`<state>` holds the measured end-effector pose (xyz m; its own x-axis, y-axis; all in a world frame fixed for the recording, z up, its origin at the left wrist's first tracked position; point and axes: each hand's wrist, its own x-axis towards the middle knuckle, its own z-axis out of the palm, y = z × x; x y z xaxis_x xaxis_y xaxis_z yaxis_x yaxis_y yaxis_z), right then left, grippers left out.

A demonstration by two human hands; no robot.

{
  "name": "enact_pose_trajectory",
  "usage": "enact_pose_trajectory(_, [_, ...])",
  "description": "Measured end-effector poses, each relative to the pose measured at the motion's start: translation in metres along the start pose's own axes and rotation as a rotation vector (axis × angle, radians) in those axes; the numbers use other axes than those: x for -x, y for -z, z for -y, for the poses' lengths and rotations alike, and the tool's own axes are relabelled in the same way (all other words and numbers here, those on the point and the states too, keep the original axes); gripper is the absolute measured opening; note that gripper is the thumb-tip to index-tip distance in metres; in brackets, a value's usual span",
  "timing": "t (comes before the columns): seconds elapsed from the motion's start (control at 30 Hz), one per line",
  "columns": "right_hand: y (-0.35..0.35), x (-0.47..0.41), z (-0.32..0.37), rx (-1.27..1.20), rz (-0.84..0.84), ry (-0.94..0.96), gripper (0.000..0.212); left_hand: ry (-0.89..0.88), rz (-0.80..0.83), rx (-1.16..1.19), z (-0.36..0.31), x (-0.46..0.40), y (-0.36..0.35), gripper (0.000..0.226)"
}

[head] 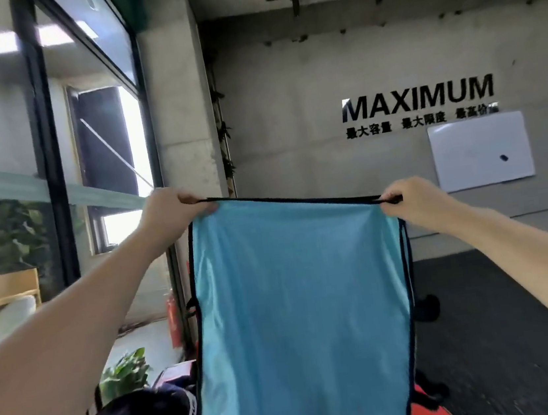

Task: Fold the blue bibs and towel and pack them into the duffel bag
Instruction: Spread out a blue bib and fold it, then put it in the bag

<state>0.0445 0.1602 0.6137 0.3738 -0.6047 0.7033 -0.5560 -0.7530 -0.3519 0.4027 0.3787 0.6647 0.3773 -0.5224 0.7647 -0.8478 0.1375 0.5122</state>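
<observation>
Holding the blue bib (298, 307) taut at frame centre, left hand (176, 209) and right hand (410, 201) pinch its top corners, likely squaring it for folding.

Left hand (176, 207) and right hand (413, 202) pinch blue bib (298, 307) top corners; it hangs.

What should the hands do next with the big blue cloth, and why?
Probably bring the left hand across to the right hand, halving the blue bib. Each hand pinches a top corner, and the bib hangs flat, unfolded.
</observation>
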Motion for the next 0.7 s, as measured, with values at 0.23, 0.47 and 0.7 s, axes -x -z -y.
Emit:
enact_pose_trajectory(0.23, [-0.011, -0.003, -0.001, -0.053, 0.054, -0.057, 0.020, 0.107, 0.115, 0.047, 0.021, 0.008, 0.001, 0.024])
enact_pose_trajectory(0.47, [-0.062, -0.011, -0.029, -0.303, 0.212, -0.212, 0.013, 0.170, 0.180, -0.042, 0.082, 0.010, -0.036, 0.028])
enact_pose_trajectory(0.7, [-0.158, -0.028, -0.080, 0.075, 0.409, -0.125, 0.018, 0.289, 0.345, -0.162, 0.189, 0.011, -0.112, 0.016])
